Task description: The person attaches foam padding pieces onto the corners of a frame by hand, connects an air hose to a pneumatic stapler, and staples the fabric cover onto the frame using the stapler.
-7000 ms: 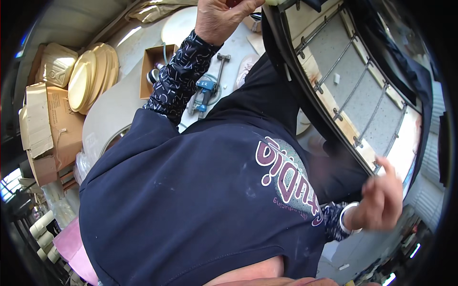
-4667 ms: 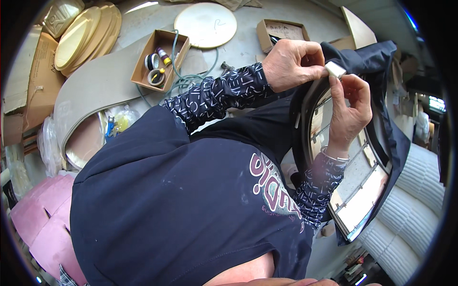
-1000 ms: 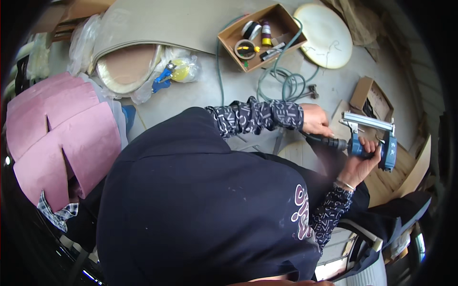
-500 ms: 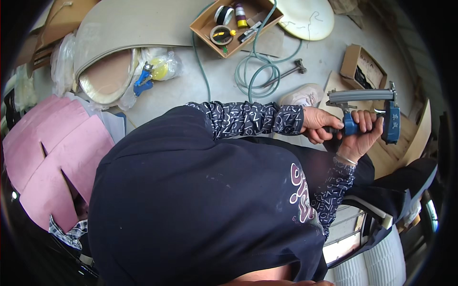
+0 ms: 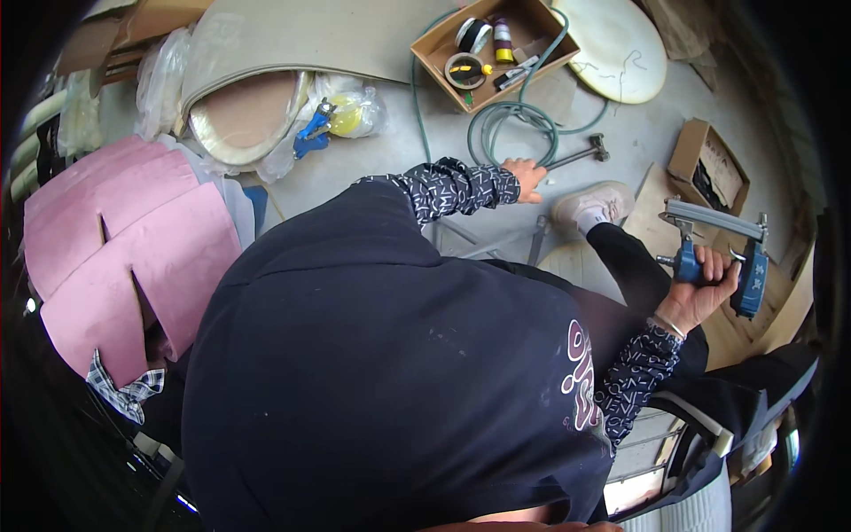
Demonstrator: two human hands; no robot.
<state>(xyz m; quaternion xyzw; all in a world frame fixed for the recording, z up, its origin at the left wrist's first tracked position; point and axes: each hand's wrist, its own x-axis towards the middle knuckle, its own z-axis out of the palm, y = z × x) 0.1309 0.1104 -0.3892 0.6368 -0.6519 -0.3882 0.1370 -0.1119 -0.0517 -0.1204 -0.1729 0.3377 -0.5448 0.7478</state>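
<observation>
My right hand is closed round the grip of a blue staple gun with a long grey magazine. The gun is held up at the right, above the wooden boards. A metal fitting sticks out at the rear end of its grip. My left hand is apart from the gun, low over the floor, its fingers loosely stretched. It is beside the coiled green hose and over the handle end of a hammer. Whether the fingertips touch the handle I cannot tell.
A cardboard box with tape rolls and a bottle stands ahead. Another box is at right by boards. A blue tool lies by plastic bags. Pink sheets are stacked left. My shoe is near the hammer.
My left hand has left the rear of the staple gun and moved left and forward to the hammer handle. My right hand still holds the gun. The view has shifted somewhat.
</observation>
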